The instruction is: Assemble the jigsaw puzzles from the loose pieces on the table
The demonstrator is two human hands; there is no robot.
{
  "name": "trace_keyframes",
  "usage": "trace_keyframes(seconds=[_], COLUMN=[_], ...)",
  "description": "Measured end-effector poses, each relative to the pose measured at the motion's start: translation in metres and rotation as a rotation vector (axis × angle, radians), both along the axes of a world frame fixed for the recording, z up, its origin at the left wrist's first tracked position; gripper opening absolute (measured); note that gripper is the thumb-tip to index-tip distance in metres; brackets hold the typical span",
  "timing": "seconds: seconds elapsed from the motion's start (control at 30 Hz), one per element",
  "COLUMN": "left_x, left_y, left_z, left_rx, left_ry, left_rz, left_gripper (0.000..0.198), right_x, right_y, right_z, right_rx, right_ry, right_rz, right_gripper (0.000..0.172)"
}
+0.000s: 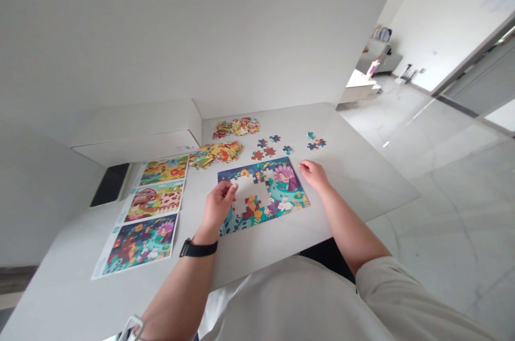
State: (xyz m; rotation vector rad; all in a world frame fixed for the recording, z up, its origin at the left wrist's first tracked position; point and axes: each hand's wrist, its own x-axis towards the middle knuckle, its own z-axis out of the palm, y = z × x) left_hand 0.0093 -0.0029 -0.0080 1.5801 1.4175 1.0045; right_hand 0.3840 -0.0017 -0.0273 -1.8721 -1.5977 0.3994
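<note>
While your partly joined puzzle [292, 191] is lying flat on the surface [257, 244], its outer parts are mostly showing as joined, and one irregular gap around its middle is showing unfilled; you are seemingly past halfway. Your left hand [218, 202] is poising over the puzzle's left part, fingers curling and tips close together; your right hand [315, 173] is curling by its right edge. I cannot tell whether either is gripping a piece. Beyond its far edge, five loose pieces [269, 152] are lying, and apparently three more pieces [321, 142] are lying farther right. Two heaps [217, 154] are sitting beyond its far left corner, too overlapped for counting. Left of the puzzle, three printed pictures [153, 202] are lying; farther left, one dark phone-like slab [110, 184] and one white box [137, 142] are resting.
</note>
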Motion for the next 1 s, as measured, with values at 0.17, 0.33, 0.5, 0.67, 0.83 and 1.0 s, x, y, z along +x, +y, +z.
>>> trace_keyframes(seconds=[0.17,0.33,0.5,0.67,0.83,1.0], left_x=[-0.001,-0.001,0.0,-0.002,-0.006,-0.005], left_y=[-0.004,-0.002,0.004,0.007,0.004,0.002], left_z=[0.004,-0.002,-0.011,-0.008,0.0,-0.002], left_rx=[-0.012,0.003,0.075,0.112,0.237,0.164], left_ry=[0.039,0.035,-0.088,-0.036,0.024,-0.103], left_rz=[-0.008,-0.002,0.043,0.083,0.089,0.155], left_gripper=[0.056,0.055,0.032,0.031,0.044,0.032], right_x=[0.0,0.001,0.001,0.002,0.004,0.003], right_y=[0.0,0.0,0.001,0.001,0.002,0.002], right_z=[0.0,0.0,0.001,-0.001,-0.003,-0.004], right_rx=[0.024,0.004,-0.032,-0.042,-0.016,-0.022], right_ry=[-0.016,-0.006,-0.016,-0.027,-0.027,-0.031], right_rz=[0.024,0.033,0.031,0.035,0.042,0.037], right_gripper=[0.025,0.025,0.024,0.023,0.023,0.023])
